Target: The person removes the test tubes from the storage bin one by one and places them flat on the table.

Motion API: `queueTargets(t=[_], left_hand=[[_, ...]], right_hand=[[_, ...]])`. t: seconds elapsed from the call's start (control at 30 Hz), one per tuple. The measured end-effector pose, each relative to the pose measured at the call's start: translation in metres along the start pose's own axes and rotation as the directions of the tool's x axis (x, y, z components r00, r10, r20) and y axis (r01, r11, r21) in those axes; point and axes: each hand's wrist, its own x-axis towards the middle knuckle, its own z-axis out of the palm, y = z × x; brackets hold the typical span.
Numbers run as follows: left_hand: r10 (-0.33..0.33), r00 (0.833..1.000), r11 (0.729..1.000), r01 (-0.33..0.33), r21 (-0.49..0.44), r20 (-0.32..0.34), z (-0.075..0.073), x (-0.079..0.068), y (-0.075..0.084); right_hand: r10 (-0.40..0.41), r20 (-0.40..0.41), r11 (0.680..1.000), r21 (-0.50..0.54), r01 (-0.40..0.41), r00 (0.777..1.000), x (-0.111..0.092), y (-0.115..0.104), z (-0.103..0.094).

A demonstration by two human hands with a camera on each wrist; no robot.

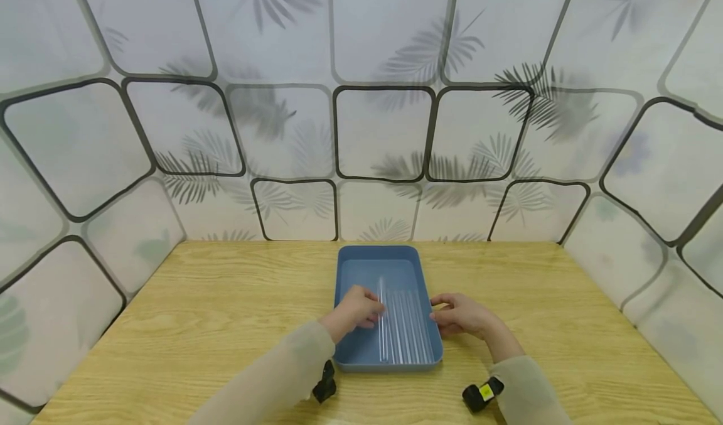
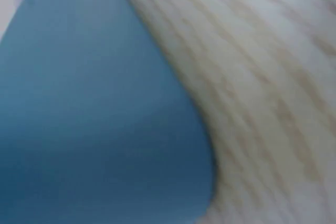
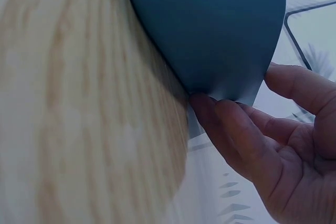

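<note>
A blue rectangular tray [image 1: 377, 268] lies on the wooden table, with several clear test tubes [image 1: 409, 328] side by side in its right half. My left hand [image 1: 357, 309] reaches over the tray's left side and pinches one clear test tube [image 1: 383, 343] between thumb and fingers, at the left end of the row. On the tray's right side, my right hand [image 1: 465, 315] holds the wall. Its thumb [image 3: 294, 82] is at the rim and its curved fingers [image 3: 241, 129] touch the outer wall in the right wrist view. The left wrist view shows the tray's outer wall [image 2: 105, 103], not the hand.
The wooden table [image 1: 243, 299] extends on both sides of the tray. A patterned cloth wall [image 1: 378, 130] closes off the back and sides. Black wrist cameras [image 1: 482, 393] sit below both sleeves.
</note>
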Motion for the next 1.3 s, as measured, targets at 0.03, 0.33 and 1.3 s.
queueTargets(t=[0.03, 0.33, 1.3], left_hand=[[0.003, 1.0, 1.0, -0.003, -0.02, 0.004, -0.001, 0.0, 0.001], [0.055, 0.998, 0.983, -0.048, -0.177, 0.04, -0.004, -0.003, 0.013], [0.076, 0.996, 0.985, -0.083, -0.153, -0.05, -0.056, -0.007, 0.009]], right_hand=[[-0.002, 0.002, 1.0, -0.001, 0.002, 1.0, 0.0, 0.0, 0.0], [0.006, -0.003, 1.0, 0.006, -0.006, 1.0, 0.0, 0.001, 0.0], [-0.014, 0.014, 1.0, 0.006, 0.014, 1.0, 0.0, 0.001, -0.001]])
